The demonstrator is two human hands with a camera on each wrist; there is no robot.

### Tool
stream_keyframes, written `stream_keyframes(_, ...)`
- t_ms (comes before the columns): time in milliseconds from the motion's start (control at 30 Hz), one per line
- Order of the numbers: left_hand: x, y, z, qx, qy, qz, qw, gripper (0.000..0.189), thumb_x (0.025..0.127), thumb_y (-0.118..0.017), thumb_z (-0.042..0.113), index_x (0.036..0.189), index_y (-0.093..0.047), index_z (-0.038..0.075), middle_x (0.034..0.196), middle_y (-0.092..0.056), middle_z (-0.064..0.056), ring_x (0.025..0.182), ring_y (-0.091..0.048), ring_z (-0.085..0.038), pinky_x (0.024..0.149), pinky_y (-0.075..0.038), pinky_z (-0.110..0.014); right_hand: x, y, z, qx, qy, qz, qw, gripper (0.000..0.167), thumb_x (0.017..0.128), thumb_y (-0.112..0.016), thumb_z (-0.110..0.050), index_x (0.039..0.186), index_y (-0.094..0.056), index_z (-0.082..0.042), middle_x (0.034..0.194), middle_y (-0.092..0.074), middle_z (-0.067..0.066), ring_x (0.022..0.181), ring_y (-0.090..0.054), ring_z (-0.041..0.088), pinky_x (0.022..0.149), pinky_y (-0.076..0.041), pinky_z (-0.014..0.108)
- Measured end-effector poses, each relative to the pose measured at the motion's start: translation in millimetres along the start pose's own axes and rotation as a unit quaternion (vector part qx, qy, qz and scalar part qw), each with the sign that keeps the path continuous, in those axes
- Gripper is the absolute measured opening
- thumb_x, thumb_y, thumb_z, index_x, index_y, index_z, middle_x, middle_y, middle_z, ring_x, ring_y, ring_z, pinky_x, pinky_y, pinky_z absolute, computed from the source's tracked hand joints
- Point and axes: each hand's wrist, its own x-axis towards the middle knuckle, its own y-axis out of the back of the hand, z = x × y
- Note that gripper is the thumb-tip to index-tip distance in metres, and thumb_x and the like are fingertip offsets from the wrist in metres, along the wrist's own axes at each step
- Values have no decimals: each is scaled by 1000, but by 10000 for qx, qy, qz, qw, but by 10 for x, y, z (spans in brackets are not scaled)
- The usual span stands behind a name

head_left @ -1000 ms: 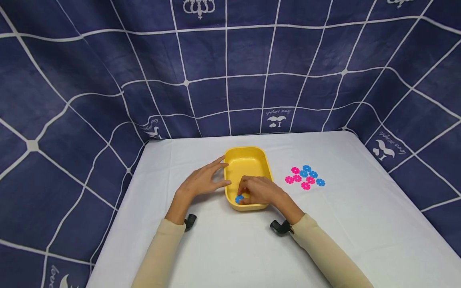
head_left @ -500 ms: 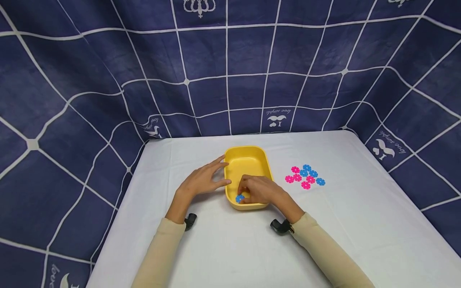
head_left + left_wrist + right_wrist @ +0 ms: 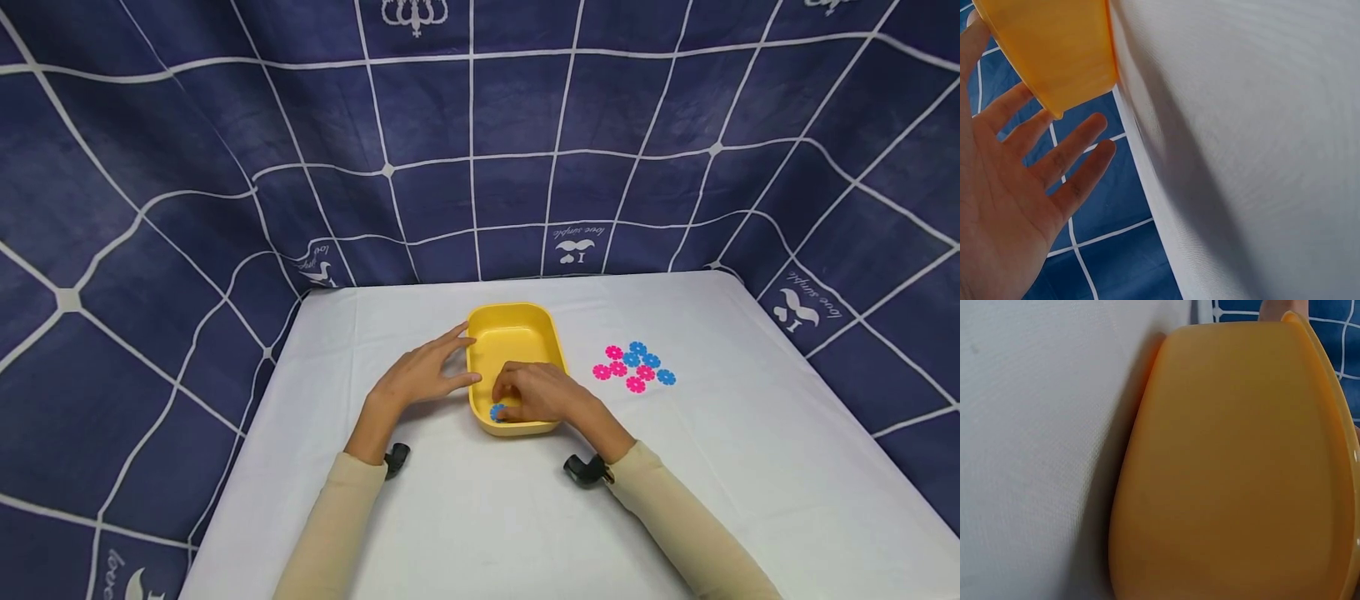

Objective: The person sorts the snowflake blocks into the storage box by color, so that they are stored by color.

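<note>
A yellow rectangular tray (image 3: 517, 342) stands on the white-covered table. My right hand (image 3: 542, 392) reaches into its near end, fingers bent downward. There it pinches a small blue snowflake-shaped disc (image 3: 496, 412) between thumb and fingers, low over the tray floor. Most of the disc's right side lies under the thumb. My left hand (image 3: 423, 372) is spread along the tray's left side, fingertips right at the rim. Its straight fingers (image 3: 1075, 147) also show in the left wrist view. In the right wrist view the tray's outer wall (image 3: 1229, 462) hides nearly all of the right hand.
To the right of the tray lies a loose group of several pink discs (image 3: 636, 384) and blue discs (image 3: 666, 377) of the same shape. A dark blue curtain (image 3: 517, 192) with white grid lines stands around the table (image 3: 480, 517) at the back and sides.
My right hand has shifted very slightly left, and its thumb now covers more of the blue disc. The left hand and the tray have stayed in place.
</note>
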Motion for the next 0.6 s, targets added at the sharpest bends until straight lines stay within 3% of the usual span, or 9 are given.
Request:
stream_keyframes(200,-2,-12,-1,6,-13,0,10000,78,96,-66,71,160,-53,28,177,-25,14,155,-43,-27,119,-44,-58,-19,52,-21,91,83,263,9996,23,93,-86,-37,110,-82,-22,108,-72,-9,91,-65,9,86,-58,30)
stream_keyframes(433,-12,-17,2,14,62,-50,10000,78,97,-67,70,161,-52,28,178,-23,14,156,-42,-29,119,-43,-60,-68,198,-55,-128,169,560,9982,25,93,-86,-36,113,-81,-21,111,-74,-6,84,-62,8,78,-56,28)
stream_keyframes(600,-18,-10,10,-15,76,-56,10000,77,97,-69,66,161,-52,27,178,-23,12,157,-41,-30,120,-42,-61,-97,305,-119,-115,17,662,9977,27,94,-85,-36,116,-80,-22,117,-75,-5,96,-67,13,84,-59,33)
